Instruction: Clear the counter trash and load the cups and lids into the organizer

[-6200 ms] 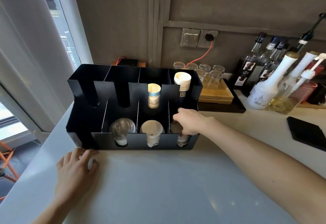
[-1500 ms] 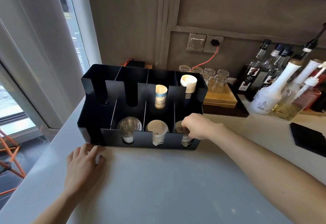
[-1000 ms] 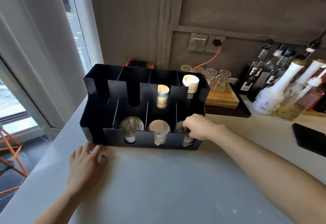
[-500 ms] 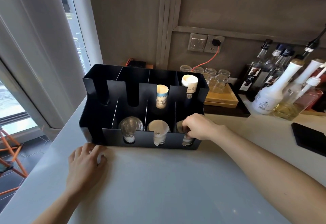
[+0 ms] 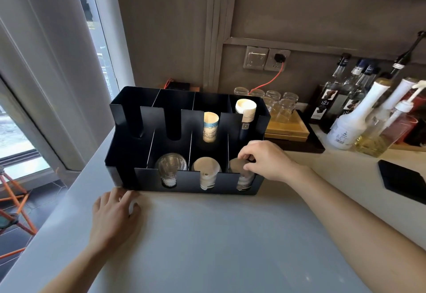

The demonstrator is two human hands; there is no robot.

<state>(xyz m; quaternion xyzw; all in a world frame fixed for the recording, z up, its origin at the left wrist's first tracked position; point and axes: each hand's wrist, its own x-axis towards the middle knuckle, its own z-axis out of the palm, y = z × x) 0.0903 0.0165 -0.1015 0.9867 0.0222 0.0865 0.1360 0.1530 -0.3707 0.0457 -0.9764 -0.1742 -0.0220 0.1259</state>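
A black organizer (image 5: 129, 108) stands on the pale counter (image 5: 207, 235). Its front row holds clear dome lids (image 5: 170, 166), a beige lid stack (image 5: 205, 168) and a third lid stack (image 5: 244, 181) at the right. Behind them stand a blue-printed paper cup stack (image 5: 210, 126) and a white-and-dark cup stack (image 5: 246, 110). My right hand (image 5: 265, 161) is at the front right compartment, thumb and forefinger pinching the top of that lid stack. Flat on the counter, just in front of the organizer's left corner, my left hand (image 5: 115, 214) holds nothing.
Upturned glasses (image 5: 279, 106) sit on a wooden tray right of the organizer. Syrup and spirit bottles (image 5: 352, 122) line the back right wall. A black pad (image 5: 403, 182) lies at the right. The counter drops off at the left, with an orange stool (image 5: 13, 200) below.
My right hand's fingers have shifted slightly on the front right lid stack, the forefinger lifting a little. My left hand has stayed flat on the counter.
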